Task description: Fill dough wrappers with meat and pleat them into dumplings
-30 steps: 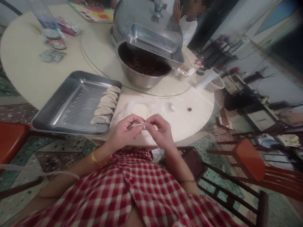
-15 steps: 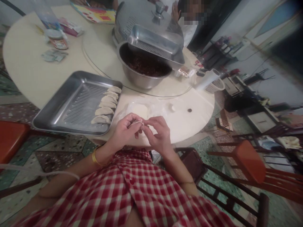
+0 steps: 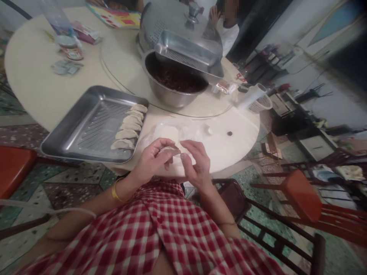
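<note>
A pale dumpling (image 3: pixel 168 149) is pinched in my left hand (image 3: pixel 155 158), mostly covered by the thumb and fingers. My right hand (image 3: pixel 196 162) is just to the right of it, thumb and fingers apart with nothing between them. Both hands are over the front edge of the table. Beyond them lies a stack of pale dumpling wrappers (image 3: pixel 169 133) on clear plastic. To the left is a metal tray (image 3: pixel 69 147), with a row of folded dumplings (image 3: pixel 126 134) along its right side. Behind the hands a steel bowl (image 3: pixel 174 100) holds dark filling (image 3: pixel 177 81).
A smaller metal tray (image 3: pixel 186 51) rests on the bowl's far rim, before a large domed lid (image 3: pixel 151 23). A jar (image 3: pixel 70 49) and a plastic bottle (image 3: pixel 59 21) stand at the far left. Another person (image 3: pixel 229 36) is across the table. An orange chair (image 3: pixel 304 194) is at right.
My right hand has let go of the dumpling's edge and moved slightly right, its fingers spreading apart. My left hand still holds the dumpling.
</note>
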`<state>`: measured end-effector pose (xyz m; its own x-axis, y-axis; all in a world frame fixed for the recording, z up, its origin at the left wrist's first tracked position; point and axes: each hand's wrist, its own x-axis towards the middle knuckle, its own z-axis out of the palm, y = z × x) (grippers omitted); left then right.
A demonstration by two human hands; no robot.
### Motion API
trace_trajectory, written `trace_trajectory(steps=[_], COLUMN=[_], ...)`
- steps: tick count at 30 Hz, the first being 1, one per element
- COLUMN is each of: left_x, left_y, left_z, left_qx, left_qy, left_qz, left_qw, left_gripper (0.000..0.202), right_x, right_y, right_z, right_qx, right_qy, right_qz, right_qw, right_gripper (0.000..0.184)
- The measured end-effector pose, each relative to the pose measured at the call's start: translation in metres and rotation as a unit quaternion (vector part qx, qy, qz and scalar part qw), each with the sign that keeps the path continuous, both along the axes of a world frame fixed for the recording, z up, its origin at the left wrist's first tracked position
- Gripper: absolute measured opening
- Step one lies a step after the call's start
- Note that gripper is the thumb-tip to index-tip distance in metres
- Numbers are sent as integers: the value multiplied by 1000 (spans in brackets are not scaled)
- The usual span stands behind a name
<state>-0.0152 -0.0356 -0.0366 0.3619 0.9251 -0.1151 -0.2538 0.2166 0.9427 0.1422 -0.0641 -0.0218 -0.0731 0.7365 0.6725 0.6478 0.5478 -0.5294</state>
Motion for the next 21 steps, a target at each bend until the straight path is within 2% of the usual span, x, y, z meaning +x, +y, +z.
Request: trace_trajectory(steps=[3, 14, 21], left_x=[-1, 4, 4], left_y=[0, 1, 0], left_z=[-2, 0, 0], left_qx=[-7, 36, 22], left_qy=[-4, 12, 3], left_qz=[4, 23, 8], left_qw=[1000, 999, 1000], left_gripper=[12, 11, 9], right_x=[6, -3, -4], right_y=[-5, -5, -2], right_z=[-2, -6, -12], right_qx=[4, -20, -20], right_qy=[27, 38, 43], right_qz=[-26, 4, -21], right_qw=[999, 999, 999], right_gripper=[20, 12, 9])
